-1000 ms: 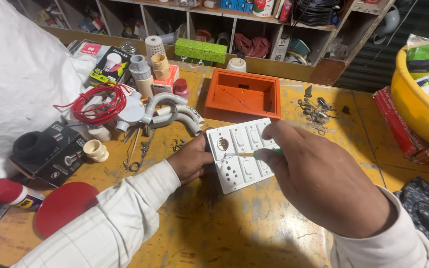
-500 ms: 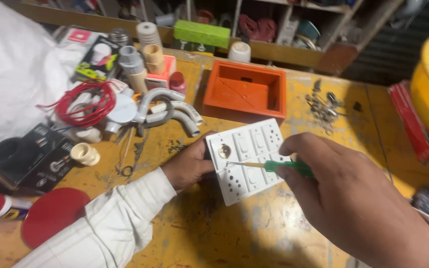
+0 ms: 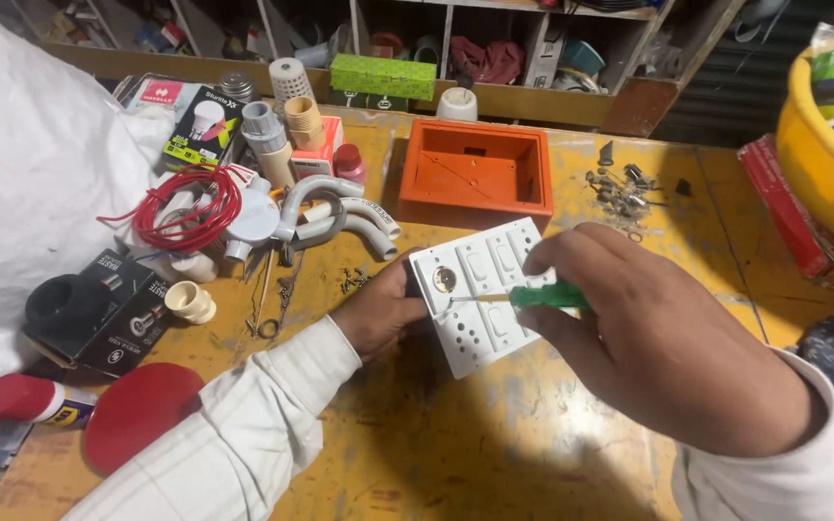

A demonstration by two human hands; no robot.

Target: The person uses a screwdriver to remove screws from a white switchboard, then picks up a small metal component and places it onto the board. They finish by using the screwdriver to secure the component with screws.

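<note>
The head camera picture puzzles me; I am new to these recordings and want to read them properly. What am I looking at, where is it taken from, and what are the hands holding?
There is no machine here: a person works with bare hands, and the camera sits on their head, looking down at a yellow workbench. The left hand steadies a white switch plate at its left edge. The right hand grips a green-handled screwdriver, its tip at the plate's left side. Behind the plate lies an orange box, open side up. To the left are a coil of red wire, grey pipe bends and a red round lid. Small metal screws lie to the right.
</note>
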